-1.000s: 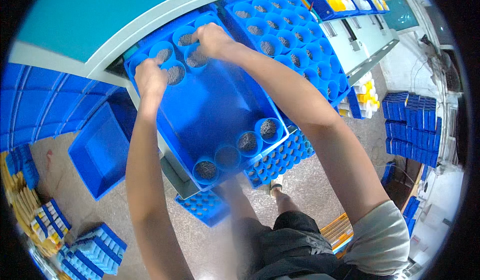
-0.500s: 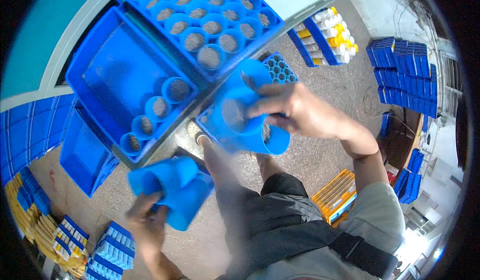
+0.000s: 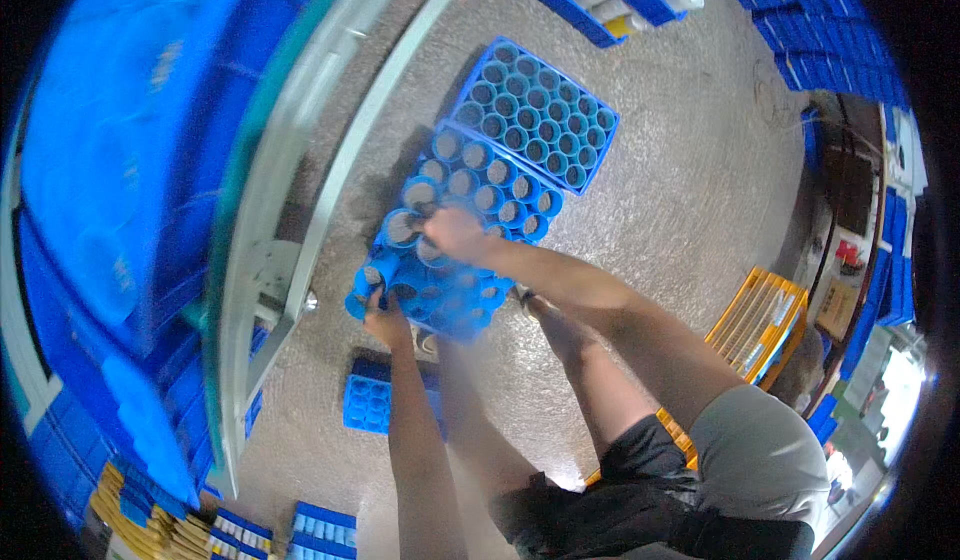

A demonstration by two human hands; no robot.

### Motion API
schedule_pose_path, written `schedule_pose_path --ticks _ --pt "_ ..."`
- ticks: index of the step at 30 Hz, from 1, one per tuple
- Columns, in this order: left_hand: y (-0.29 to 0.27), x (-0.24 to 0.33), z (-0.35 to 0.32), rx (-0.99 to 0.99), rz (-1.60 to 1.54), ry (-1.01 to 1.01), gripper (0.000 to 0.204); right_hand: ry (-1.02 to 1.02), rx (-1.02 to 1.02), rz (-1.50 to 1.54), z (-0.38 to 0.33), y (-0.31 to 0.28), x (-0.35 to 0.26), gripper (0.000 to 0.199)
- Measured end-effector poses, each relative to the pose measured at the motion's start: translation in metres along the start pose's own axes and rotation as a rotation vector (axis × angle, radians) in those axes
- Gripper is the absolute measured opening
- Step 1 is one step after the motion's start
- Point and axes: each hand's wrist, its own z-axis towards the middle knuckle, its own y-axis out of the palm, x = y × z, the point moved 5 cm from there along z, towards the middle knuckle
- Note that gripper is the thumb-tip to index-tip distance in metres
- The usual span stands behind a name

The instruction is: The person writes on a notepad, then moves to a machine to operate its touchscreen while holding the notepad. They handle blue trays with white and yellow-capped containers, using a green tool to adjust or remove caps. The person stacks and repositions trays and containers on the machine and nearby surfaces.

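Below me, a tray packed with blue cups stands low by my feet; grey, grainy-looking contents show in many of them. At its left edge my left hand is closed on a blue cup. My right hand reaches into the tray's left side, its fingers closed at the rim of another filled blue cup. Motion blur softens the right hand and the nearest cups. Both forearms come up from the lower right.
Beyond stands a blue crate of dark-looking cups on the floor. A pale metal table edge runs along the left, with blue trays above it. Smaller blue cups sit near my left forearm; a yellow crate is at right.
The view has swung down and right, away from the tabletop trays. Both hands, which held several blue cups in the air, are now down at the low tray of cups.
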Motion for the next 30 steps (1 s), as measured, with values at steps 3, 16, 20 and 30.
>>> schedule_pose_path --ticks 3,16,20,30 --pt "0.051 -0.029 0.010 -0.049 0.029 0.024 0.028 0.020 0.094 0.060 0.022 0.047 0.029 0.014" --pt "0.116 -0.015 0.005 -0.366 0.314 -0.016 0.065 0.045 -0.132 -0.088 -0.002 0.068 0.027 0.068" --pt "0.013 0.079 -0.004 -0.590 0.107 -0.053 0.044 0.115 -0.086 0.127 -0.077 -0.035 0.007 0.075" --pt "-0.378 0.375 0.128 0.436 -0.276 0.408 0.054 -0.556 0.738 0.362 -0.030 -0.444 -0.164 0.033"
